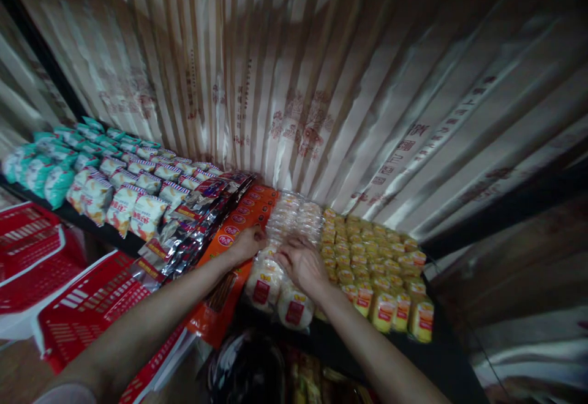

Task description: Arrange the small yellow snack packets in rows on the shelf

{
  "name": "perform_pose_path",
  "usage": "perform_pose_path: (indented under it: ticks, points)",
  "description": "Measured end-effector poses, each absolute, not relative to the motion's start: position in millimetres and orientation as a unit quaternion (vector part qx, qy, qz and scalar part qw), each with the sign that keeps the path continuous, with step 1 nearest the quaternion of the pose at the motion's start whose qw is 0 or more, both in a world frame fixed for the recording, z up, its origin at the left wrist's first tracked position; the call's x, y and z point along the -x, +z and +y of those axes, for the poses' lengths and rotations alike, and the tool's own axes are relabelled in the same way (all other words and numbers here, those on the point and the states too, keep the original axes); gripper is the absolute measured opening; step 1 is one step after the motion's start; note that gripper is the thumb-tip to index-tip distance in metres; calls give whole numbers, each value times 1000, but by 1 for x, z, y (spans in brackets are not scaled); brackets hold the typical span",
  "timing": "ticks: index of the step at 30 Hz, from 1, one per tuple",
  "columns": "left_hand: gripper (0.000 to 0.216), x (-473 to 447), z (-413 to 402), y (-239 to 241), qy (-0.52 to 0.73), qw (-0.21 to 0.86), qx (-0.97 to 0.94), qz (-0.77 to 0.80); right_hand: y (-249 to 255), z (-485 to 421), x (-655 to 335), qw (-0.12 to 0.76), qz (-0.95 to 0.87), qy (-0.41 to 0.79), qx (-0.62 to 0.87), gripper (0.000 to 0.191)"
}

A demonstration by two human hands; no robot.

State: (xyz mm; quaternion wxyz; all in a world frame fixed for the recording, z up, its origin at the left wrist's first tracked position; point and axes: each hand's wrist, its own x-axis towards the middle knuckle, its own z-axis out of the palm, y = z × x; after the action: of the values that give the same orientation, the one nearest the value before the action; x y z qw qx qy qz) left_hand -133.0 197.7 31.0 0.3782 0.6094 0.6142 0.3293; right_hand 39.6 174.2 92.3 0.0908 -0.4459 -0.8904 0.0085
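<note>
Both my hands rest on a column of clear-wrapped pale buns with red labels (263, 286) laid out on a dark shelf (441, 355). My left hand (248, 243) presses its closed fingers on the left side of the bun packets, beside the orange snack packets (239, 220). My right hand (301, 263) lies over the middle packets, fingers curled down onto one of them. To the right of it sit rows of yellow snack packets (376, 263).
Silver-and-dark foil packets (188, 232), white-and-orange bags (133, 202) and teal bags (50, 171) fill the shelf to the left. Red plastic baskets (87, 306) stand at lower left. A striped shiny curtain (298, 86) hangs behind. More packaged goods lie below the shelf front (275, 373).
</note>
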Motion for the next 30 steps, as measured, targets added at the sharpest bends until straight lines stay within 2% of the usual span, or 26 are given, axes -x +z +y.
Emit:
perform_pose_path:
  ticks: [7,15,24,30]
  points:
    - [14,133,196,34,329,376,-599,626,92,173,-35,57,-864,76,494,18]
    - [28,140,182,35,352,380,-585,624,90,173,-35,73,-872,15,484,17]
    - [9,141,177,33,329,412,-596,606,85,166,-37,134,-889,-32,436,18]
    - [10,138,178,27,345,410,-583,611,81,157,-38,84,-896,-10,435,21]
